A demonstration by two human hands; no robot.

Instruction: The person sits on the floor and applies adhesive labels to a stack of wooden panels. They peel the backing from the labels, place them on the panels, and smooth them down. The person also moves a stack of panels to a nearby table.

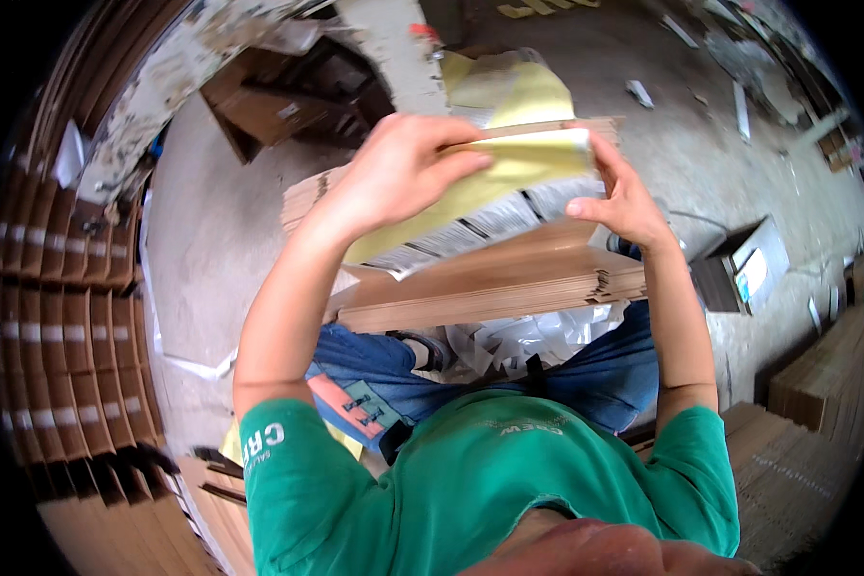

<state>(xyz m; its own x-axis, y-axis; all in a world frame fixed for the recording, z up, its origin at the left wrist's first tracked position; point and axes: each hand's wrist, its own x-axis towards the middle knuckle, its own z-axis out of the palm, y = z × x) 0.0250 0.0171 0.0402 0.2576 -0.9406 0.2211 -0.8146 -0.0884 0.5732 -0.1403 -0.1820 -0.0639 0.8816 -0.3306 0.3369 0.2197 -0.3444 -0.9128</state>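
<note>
A yellow sheet with a strip of white printed labels (490, 219) along its lower edge is held up over a stack of flat brown cardboard (470, 305), tilted and slightly blurred. My left hand (408, 163) is closed on its upper edge, the thumb lying across the yellow side. At the right end, my right hand (629, 197) curls around the sheet's edge, thumb in front and fingertips at the top corner. Behind the sheet a cardboard flap (600, 127) stands raised. The stack lies just in front of my knees.
More yellow sheets (509, 86) lie beyond the stack. An open brown box (269, 101) is at the far left, bundled cardboard (67, 346) at the left. A grey box-shaped device (744, 264) with a small screen stands on the right. Clear plastic (538, 341) lies between my legs.
</note>
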